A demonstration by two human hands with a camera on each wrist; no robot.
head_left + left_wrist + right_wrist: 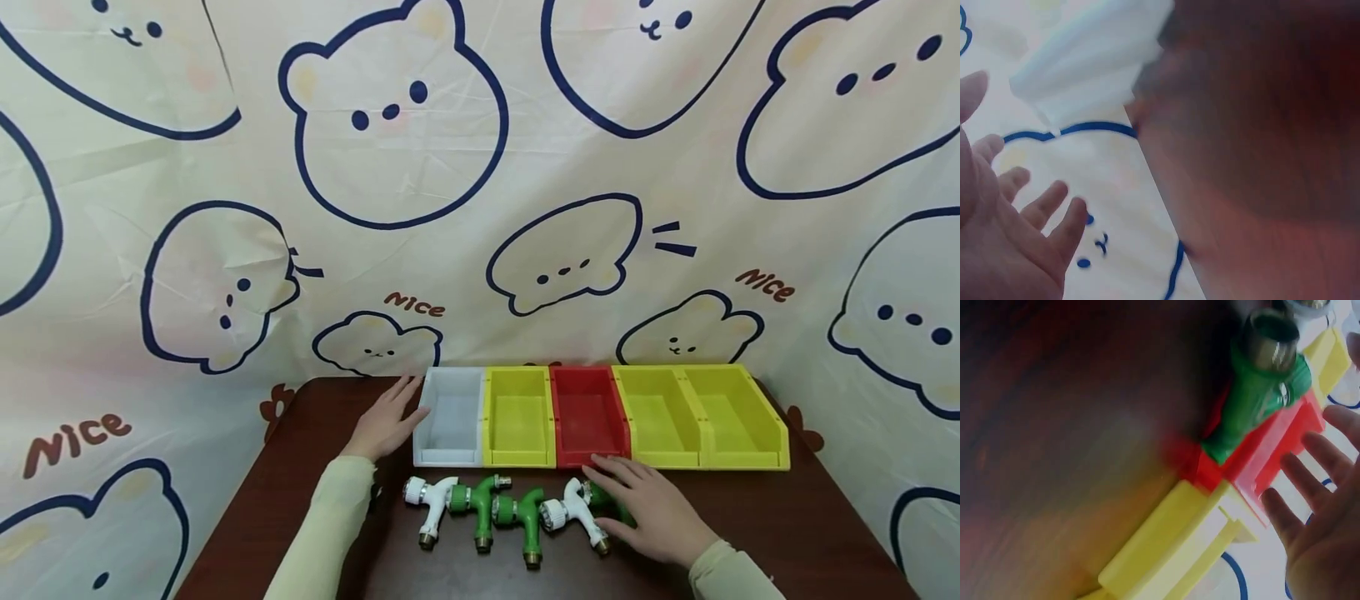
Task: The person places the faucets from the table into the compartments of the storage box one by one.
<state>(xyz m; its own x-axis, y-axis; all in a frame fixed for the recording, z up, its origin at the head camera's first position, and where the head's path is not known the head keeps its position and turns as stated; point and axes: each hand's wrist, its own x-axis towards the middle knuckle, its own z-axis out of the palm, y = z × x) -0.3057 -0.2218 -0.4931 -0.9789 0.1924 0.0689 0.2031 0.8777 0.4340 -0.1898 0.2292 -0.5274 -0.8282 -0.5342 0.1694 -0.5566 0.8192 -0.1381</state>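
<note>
My left hand [381, 423], fingers spread, is at the left side of the white bin [448, 457]. In the left wrist view its fingers look relaxed and hold nothing. My right hand [662, 513] hovers with straight fingers over the right end of a row of taps, partly hiding a green tap [594, 495]. That green tap [1247, 403] shows beside the fingers in the right wrist view, ungripped. To its left lie a white tap [576, 508], a green tap [529, 518], another green tap [478, 507] and a white tap [433, 503], all with brass-coloured ends.
Right of the white bin, joined in one row, stand a yellow bin [519, 458], a red bin [592, 454] and two more yellow bins [667, 460]. They rest along the back of a dark brown table [450, 579]. A cartoon-printed cloth [465, 275] hangs behind and at the sides.
</note>
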